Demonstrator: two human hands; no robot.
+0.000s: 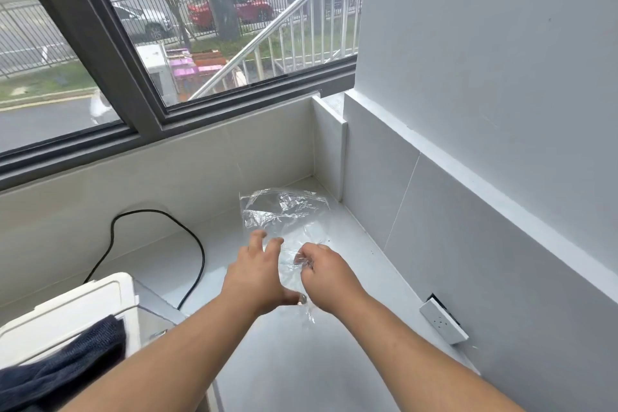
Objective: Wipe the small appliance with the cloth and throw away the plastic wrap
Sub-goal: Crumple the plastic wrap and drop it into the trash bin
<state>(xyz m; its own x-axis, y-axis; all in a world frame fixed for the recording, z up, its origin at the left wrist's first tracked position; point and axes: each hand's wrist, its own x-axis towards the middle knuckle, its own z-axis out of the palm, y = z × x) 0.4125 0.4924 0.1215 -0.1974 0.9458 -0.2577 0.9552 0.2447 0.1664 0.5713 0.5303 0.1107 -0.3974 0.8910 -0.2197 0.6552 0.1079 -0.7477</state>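
Observation:
A crumpled sheet of clear plastic wrap (284,214) lies on the white counter (334,361) near the back right corner. My right hand (326,273) pinches the near edge of the wrap, with film bunched in its fingers. Just left of it, my left hand (257,273) hovers over the wrap with fingers spread, its thumb touching the film's lower edge. The white small appliance (77,311) sits at the lower left, and a dark blue cloth (63,365) is draped over its near side.
A black power cord (197,244) loops across the counter from the appliance toward the back wall. A white wall socket (443,321) sits low on the right tiled wall. A dark-framed window (147,117) runs above the back ledge.

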